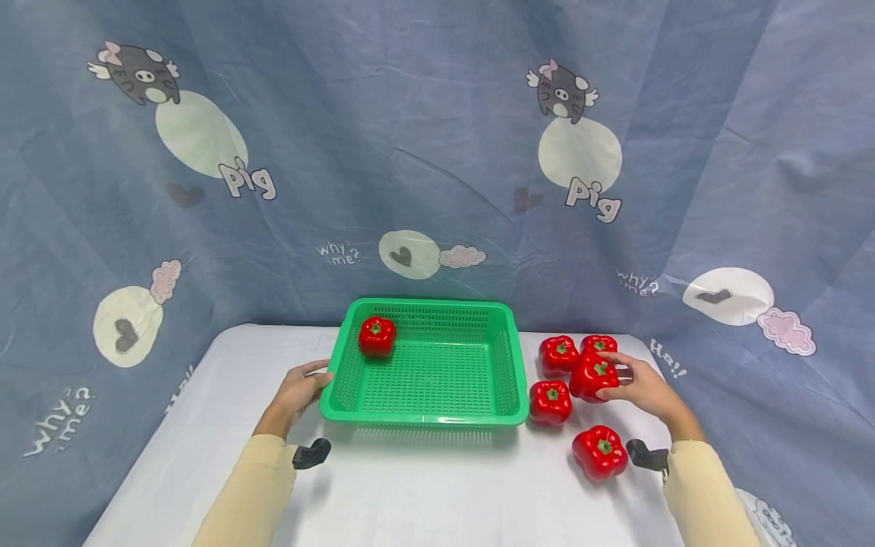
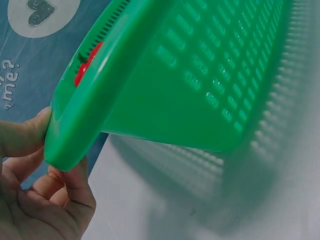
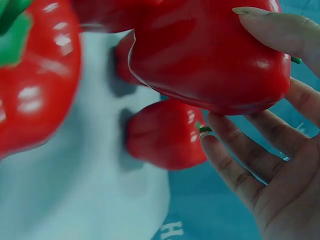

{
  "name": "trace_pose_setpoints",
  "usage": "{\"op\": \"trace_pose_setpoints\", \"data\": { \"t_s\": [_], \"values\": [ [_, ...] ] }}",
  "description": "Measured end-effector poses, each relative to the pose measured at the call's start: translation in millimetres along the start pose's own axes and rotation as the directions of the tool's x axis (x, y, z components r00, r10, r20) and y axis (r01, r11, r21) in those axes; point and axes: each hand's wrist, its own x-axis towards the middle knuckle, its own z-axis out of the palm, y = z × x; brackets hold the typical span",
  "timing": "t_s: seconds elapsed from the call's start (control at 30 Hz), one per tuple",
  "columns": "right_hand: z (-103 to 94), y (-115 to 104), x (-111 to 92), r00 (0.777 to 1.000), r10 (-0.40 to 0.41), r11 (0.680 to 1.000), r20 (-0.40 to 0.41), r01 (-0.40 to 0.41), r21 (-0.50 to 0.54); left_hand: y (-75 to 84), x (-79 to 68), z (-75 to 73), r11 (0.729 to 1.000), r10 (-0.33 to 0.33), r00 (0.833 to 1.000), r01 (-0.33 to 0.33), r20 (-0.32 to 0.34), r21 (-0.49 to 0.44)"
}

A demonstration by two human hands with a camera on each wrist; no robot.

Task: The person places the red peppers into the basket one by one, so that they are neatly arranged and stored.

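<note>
A green plastic basket (image 1: 424, 418) with slotted walls stands in the middle of the white table, with one red bell pepper (image 1: 377, 337) in its far left corner. My left hand (image 1: 301, 387) pinches the basket's left rim; in the left wrist view the thumb lies on one side of the rim (image 2: 75, 135) and curled fingers on the other. To the right of the basket, my right hand (image 1: 642, 384) holds a red bell pepper (image 1: 592, 377) between thumb and fingers. In the right wrist view this pepper (image 3: 210, 55) appears above another bell pepper (image 3: 167, 135).
Around the held pepper lie more bell peppers: two behind (image 1: 557, 355), one beside the basket's right wall (image 1: 550, 403), and one nearer the front (image 1: 600, 453). A blue printed cloth (image 1: 437, 190) hangs behind the table (image 1: 424, 494). Each wrist bears a dark camera mount (image 1: 311, 453).
</note>
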Motion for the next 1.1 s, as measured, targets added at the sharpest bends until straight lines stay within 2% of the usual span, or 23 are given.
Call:
{"op": "trace_pose_setpoints", "data": {
  "t_s": [0.37,0.5,0.6,1.1],
  "values": [
    [-6.6,-34,13,0.994,-0.108,0.992,-0.022,0.107,-0.068,-2.4,3.3,-0.9,1.0,0.004,1.0,-0.004,-0.006,-0.001],
    [-5.5,-47,18,0.996,-0.088,0.991,-0.014,0.086,-0.104,-2.7,3.1,-1.0,1.0,0.009,1.0,-0.009,-0.003,-0.01],
    [-3.0,-56,22,0.997,-0.077,0.993,0.002,0.076,-0.093,-3.3,2.7,-1.0,1.0,0.011,1.0,-0.011,-0.001,-0.007],
    [18.9,-84,53,0.992,-0.12,0.992,0.04,0.122,-0.042,-1.8,1.2,0.1,1.0,0.006,1.0,-0.006,-0.01,-0.017]
  ]
}}
